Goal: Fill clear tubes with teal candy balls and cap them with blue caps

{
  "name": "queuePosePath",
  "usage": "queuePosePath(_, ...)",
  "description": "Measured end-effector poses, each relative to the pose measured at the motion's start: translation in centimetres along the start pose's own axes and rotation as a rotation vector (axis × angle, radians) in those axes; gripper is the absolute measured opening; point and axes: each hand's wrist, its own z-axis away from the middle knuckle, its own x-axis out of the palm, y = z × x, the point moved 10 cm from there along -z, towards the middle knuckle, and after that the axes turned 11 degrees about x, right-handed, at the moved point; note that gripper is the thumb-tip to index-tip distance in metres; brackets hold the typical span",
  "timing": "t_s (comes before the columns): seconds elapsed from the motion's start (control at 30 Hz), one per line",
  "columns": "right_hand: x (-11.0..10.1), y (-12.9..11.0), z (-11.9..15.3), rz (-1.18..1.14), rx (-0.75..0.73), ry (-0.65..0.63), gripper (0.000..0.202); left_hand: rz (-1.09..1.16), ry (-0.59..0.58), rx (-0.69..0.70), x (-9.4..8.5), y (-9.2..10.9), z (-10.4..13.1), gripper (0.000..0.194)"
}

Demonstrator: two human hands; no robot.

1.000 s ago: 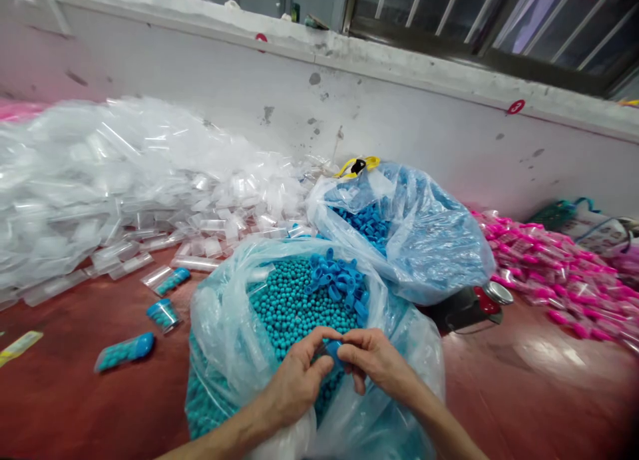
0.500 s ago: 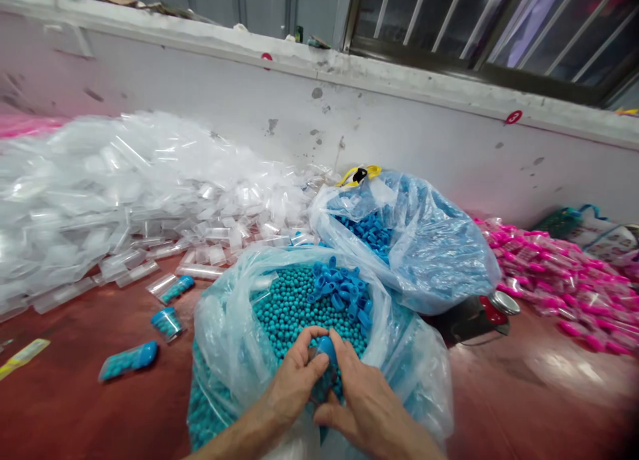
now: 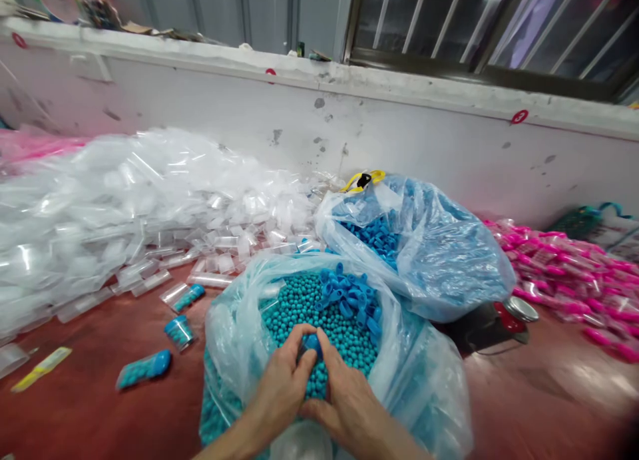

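Observation:
Over the mouth of a clear plastic bag (image 3: 234,307) full of teal beads (image 3: 294,300), my two hands meet. Between their fingertips is a blue cap (image 3: 312,343), mostly covered by the fingers. My left hand (image 3: 284,377) closes on its left side, with the thumb bent in front. On the other side my right hand (image 3: 347,390) presses with its index finger, its thumb lower down. Teal beads show between the palms; whether they are inside a capped container or in the bag behind, I cannot tell. Loose blue caps (image 3: 349,297) lie on the beads.
Behind stands a second bag (image 3: 439,247) of blue caps. Clear plastic containers (image 3: 164,200) are heaped at left, pink-capped ones (image 3: 564,263) at right. Several bead-filled containers, one a capped tube (image 3: 144,370), lie on the red table (image 3: 90,420). A metal-lidded jar (image 3: 519,310) is beside the bags.
The view has shifted slightly, so the bags sit a little further right. My hands have drawn closer around the blue cap, which now shows less between the fingers.

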Motion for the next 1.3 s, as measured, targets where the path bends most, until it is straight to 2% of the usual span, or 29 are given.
queuePosePath(0.07,0.3,-0.4,-0.4,0.017,-0.043,-0.096,0.078,-0.186,0.050,0.042,-4.0,0.0,0.4,0.031)
queuePosePath(0.17,0.2,-1.1,-2.2,0.147,-0.113,-0.141,0.048,-0.473,0.242,0.096,-11.7,-0.6,1.6,0.034)
queuePosePath(0.23,0.1,-1.8,-4.3,0.262,-0.149,-0.100,0.027,-0.698,0.316,-0.011,-16.2,-2.2,2.5,0.040)
queuePosePath(0.3,0.3,-3.0,-6.7,0.366,-0.171,-0.015,0.019,-0.939,0.312,-0.147,-19.2,-3.7,3.2,0.044)
queuePosePath(0.37,0.6,-4.9,-9.1,0.444,-0.223,0.092,0.020,-1.100,0.314,-0.167,-20.3,-4.0,3.4,0.044)
queuePosePath(0.43,1.5,-7.3,-10.9,0.484,-0.326,0.162,0.030,-1.138,0.345,-0.017,-19.4,-2.8,2.9,0.043)
queuePosePath(0.5,2.7,-9.0,-12.2,0.503,-0.405,0.154,0.037,-1.077,0.367,0.218,-16.8,-1.1,2.3,0.039)
queuePosePath(0.57,3.5,-9.4,-13.2,0.518,-0.418,0.115,0.038,-0.981,0.341,0.412,-13.6,0.3,1.8,0.033)
queuePosePath(0.6,3.7,-9.1,-13.5,0.531,-0.412,0.098,0.035,-0.935,0.293,0.462,-11.9,0.6,1.4,0.030)
queuePosePath(0.67,3.8,-7.9,-13.5,0.562,-0.402,0.072,0.024,-0.852,0.122,0.510,-8.2,0.6,0.5,0.028)
queuePosePath(0.73,3.5,-5.9,-13.1,0.555,-0.371,0.039,0.019,-0.821,0.002,0.518,-5.8,0.5,-0.1,0.029)
queuePosePath(0.77,3.1,-4.7,-13.0,0.535,-0.343,0.021,0.018,-0.839,-0.005,0.515,-5.3,0.6,-0.2,0.029)
queuePosePath(0.87,1.6,-1.5,-12.5,0.467,-0.256,-0.002,0.017,-0.943,0.105,0.512,-5.7,1.4,-0.3,0.029)
queuePosePath(0.97,-0.5,-0.2,-11.9,0.391,-0.221,0.034,0.023,-0.873,0.156,0.471,-6.1,1.9,-0.5,0.030)
queuePosePath(1.07,-2.2,0.4,-11.1,-0.016,-0.136,0.014,0.030,-0.526,0.179,0.313,-5.9,1.0,-1.9,0.034)
queuePosePath(1.17,-0.9,1.5,-10.1,-0.588,0.060,-0.169,0.036,-0.017,0.133,-0.014,-3.7,-2.3,-3.6,0.043)
queuePosePath(1.23,0.4,1.8,-9.1,-0.846,0.150,-0.259,0.037,0.251,0.091,-0.201,-1.6,-4.1,-3.9,0.045)
queuePosePath(1.3,1.0,1.6,-7.9,-0.954,0.160,-0.313,0.033,0.290,0.088,-0.235,-1.0,-4.3,-4.0,0.043)
